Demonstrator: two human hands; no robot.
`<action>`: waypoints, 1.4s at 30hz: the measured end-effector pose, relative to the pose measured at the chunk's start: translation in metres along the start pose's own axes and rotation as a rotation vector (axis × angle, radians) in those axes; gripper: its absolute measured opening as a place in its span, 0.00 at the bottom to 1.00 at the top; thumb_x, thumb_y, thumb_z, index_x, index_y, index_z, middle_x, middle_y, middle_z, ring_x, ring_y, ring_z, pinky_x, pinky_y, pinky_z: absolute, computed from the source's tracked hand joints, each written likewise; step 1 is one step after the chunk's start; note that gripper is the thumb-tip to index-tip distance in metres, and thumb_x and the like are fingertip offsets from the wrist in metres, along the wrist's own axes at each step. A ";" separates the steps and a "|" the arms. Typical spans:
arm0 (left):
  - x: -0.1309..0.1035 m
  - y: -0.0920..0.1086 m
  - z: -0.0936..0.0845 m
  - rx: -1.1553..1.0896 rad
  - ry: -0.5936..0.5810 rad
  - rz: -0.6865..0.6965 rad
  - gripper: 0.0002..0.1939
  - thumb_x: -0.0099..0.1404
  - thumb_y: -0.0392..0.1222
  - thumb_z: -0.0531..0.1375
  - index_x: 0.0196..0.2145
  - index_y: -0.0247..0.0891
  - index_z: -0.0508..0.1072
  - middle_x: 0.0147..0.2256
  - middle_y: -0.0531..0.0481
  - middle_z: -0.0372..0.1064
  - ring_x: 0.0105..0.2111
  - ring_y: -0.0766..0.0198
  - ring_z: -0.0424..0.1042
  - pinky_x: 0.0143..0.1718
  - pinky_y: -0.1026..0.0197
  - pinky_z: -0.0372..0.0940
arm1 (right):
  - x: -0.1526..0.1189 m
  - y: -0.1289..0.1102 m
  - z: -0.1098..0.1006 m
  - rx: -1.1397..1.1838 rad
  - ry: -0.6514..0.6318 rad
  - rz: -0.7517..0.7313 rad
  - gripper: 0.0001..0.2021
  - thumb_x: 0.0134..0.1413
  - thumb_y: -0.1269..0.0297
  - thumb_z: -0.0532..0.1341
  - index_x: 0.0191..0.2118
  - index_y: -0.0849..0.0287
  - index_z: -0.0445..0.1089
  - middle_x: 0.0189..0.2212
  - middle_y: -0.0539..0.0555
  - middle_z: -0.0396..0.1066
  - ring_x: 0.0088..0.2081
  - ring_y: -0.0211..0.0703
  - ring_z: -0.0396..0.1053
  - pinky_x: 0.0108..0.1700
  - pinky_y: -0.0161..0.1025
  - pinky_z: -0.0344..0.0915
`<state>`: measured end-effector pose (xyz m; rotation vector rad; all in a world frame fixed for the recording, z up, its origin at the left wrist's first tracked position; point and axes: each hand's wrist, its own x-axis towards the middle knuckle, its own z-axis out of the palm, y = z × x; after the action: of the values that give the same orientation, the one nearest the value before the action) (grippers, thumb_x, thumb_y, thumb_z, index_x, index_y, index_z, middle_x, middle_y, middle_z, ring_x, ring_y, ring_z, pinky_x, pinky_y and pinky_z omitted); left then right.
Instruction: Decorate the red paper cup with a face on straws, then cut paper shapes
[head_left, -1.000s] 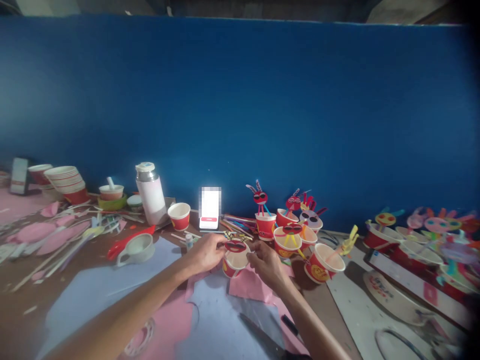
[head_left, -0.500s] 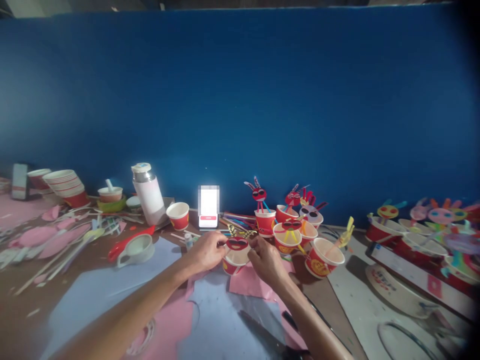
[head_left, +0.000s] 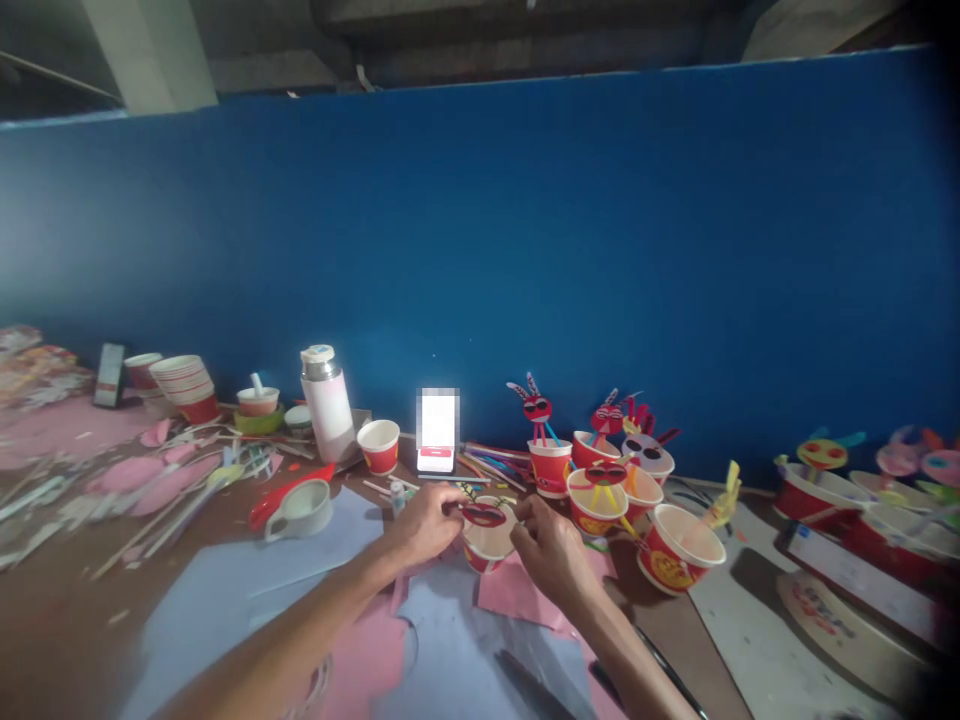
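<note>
My left hand (head_left: pixel 429 522) is closed in a pinch at the left edge of a red paper face (head_left: pixel 484 514) with dark eyes and yellow-patterned antennae. The face sits at the rim of a red-and-white paper cup (head_left: pixel 489 555). At the cup's right side is my right hand (head_left: pixel 553 552), its fingers curled and pressed together near the right antenna. What lies between those fingers is hidden. Pink paper (head_left: pixel 517 597) and blue paper (head_left: pixel 457 640) lie under the hands. A small bottle (head_left: pixel 397 496) is beside my left wrist.
Decorated paper cups (head_left: pixel 550 468) stand to the right, with a phone (head_left: pixel 862 580) and tape roll (head_left: pixel 840 625) farther over. A lit phone (head_left: pixel 437 440), white thermos (head_left: pixel 328 405), grey cup (head_left: pixel 300 510) and stacked cups (head_left: pixel 184 385) are behind and left. Scissors (head_left: pixel 532 685) lie in front.
The view has tilted up and turned left, so things sit lower and farther right. My left hand stays at the red face; my right hand remains curled beside the cup.
</note>
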<state>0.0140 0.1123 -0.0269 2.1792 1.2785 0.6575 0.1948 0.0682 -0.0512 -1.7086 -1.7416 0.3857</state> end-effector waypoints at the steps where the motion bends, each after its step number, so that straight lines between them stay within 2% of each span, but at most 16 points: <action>1: 0.000 0.000 0.000 -0.003 -0.005 -0.011 0.13 0.54 0.30 0.51 0.27 0.37 0.75 0.27 0.51 0.72 0.29 0.62 0.69 0.31 0.65 0.62 | 0.000 0.000 0.000 -0.003 -0.003 -0.003 0.05 0.44 0.73 0.52 0.29 0.58 0.62 0.18 0.48 0.65 0.23 0.41 0.64 0.27 0.33 0.52; 7: 0.002 -0.001 0.005 -0.018 -0.015 -0.040 0.12 0.52 0.30 0.52 0.28 0.36 0.75 0.24 0.51 0.72 0.26 0.61 0.69 0.29 0.63 0.61 | 0.001 0.000 0.000 -0.012 -0.006 0.006 0.05 0.44 0.73 0.52 0.29 0.58 0.62 0.19 0.48 0.66 0.24 0.42 0.65 0.27 0.33 0.52; 18: 0.000 0.001 0.003 -0.082 0.011 0.007 0.11 0.51 0.28 0.51 0.24 0.36 0.73 0.30 0.50 0.70 0.31 0.64 0.68 0.32 0.65 0.60 | 0.003 0.002 0.001 0.004 -0.012 0.007 0.05 0.44 0.74 0.52 0.29 0.58 0.60 0.20 0.49 0.67 0.24 0.42 0.65 0.27 0.33 0.51; 22: -0.001 -0.001 0.002 -0.154 -0.025 0.029 0.11 0.55 0.30 0.51 0.29 0.37 0.73 0.30 0.52 0.70 0.32 0.65 0.69 0.34 0.67 0.61 | 0.003 0.004 0.002 0.003 0.000 0.017 0.05 0.44 0.74 0.52 0.29 0.59 0.61 0.21 0.50 0.67 0.24 0.42 0.65 0.27 0.33 0.51; 27: -0.002 -0.006 0.004 -0.212 -0.037 0.012 0.12 0.60 0.38 0.52 0.39 0.35 0.70 0.30 0.51 0.70 0.30 0.64 0.69 0.31 0.65 0.63 | 0.005 0.007 0.000 0.007 0.009 0.037 0.05 0.44 0.73 0.52 0.29 0.59 0.62 0.21 0.50 0.68 0.25 0.41 0.65 0.27 0.32 0.51; 29: -0.004 -0.007 0.003 -0.223 -0.056 0.028 0.12 0.60 0.38 0.51 0.39 0.34 0.71 0.31 0.50 0.70 0.31 0.64 0.69 0.33 0.65 0.63 | 0.005 0.008 -0.001 0.005 0.012 0.043 0.04 0.44 0.73 0.52 0.28 0.58 0.62 0.21 0.50 0.68 0.25 0.41 0.65 0.26 0.32 0.50; 31: -0.005 -0.008 0.000 -0.232 -0.092 0.058 0.13 0.58 0.35 0.52 0.39 0.35 0.73 0.34 0.49 0.70 0.34 0.64 0.69 0.36 0.65 0.63 | 0.006 0.009 -0.002 0.001 0.012 0.046 0.04 0.44 0.73 0.52 0.28 0.58 0.61 0.20 0.49 0.67 0.24 0.40 0.64 0.26 0.32 0.50; 36: -0.006 -0.010 -0.006 -0.240 -0.202 0.136 0.24 0.52 0.26 0.51 0.45 0.39 0.73 0.38 0.49 0.69 0.35 0.64 0.69 0.38 0.65 0.64 | 0.008 0.011 -0.002 -0.003 0.015 0.051 0.04 0.43 0.73 0.52 0.27 0.58 0.60 0.20 0.50 0.67 0.23 0.40 0.63 0.25 0.32 0.48; 42: 0.001 -0.010 -0.011 -0.230 -0.242 0.215 0.16 0.60 0.33 0.52 0.43 0.39 0.75 0.38 0.48 0.70 0.41 0.61 0.68 0.44 0.63 0.61 | 0.008 0.015 -0.003 0.007 0.000 0.045 0.04 0.44 0.73 0.53 0.28 0.58 0.61 0.20 0.49 0.66 0.24 0.40 0.63 0.26 0.33 0.49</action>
<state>0.0005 0.1194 -0.0249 2.1438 0.8118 0.5709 0.2087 0.0770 -0.0562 -1.7455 -1.7016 0.4112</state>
